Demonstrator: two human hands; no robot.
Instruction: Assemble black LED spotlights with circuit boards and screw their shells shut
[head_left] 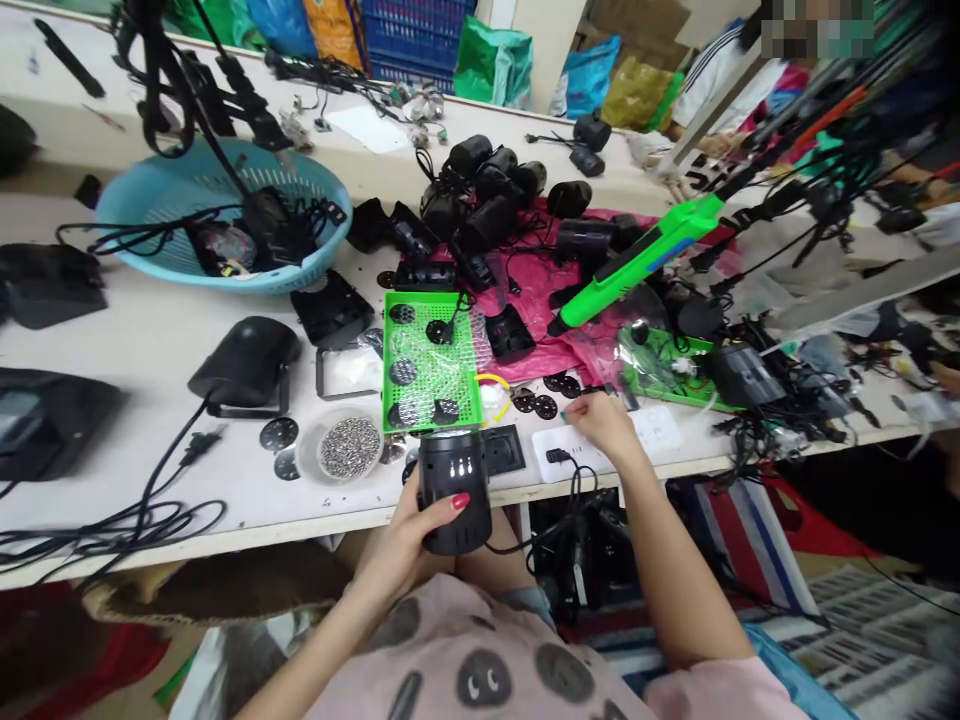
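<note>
My left hand (409, 535) is wrapped round a glossy black cylindrical lamp housing (455, 490), held upright at the table's front edge, thumb across its near side. A black cord runs from its lower right. Above the white power strip (551, 455), my right hand (602, 422) has its fingers bent together; anything between them is too small to make out. Thin black perforated discs (545, 406) lie just left of those fingertips. Behind the housing is a green mesh tray (431, 355) with several discs and bubble wrap, and beside it a black rectangular frame (504, 449).
A round tub of small metal screws (349, 447) stands left of the tray. Further left are a black lamp (247, 362) and a blue basket (225, 275). A bright green electric screwdriver (645, 260) hangs at right. Black housings (491, 190) pile up behind, on pink plastic (551, 345).
</note>
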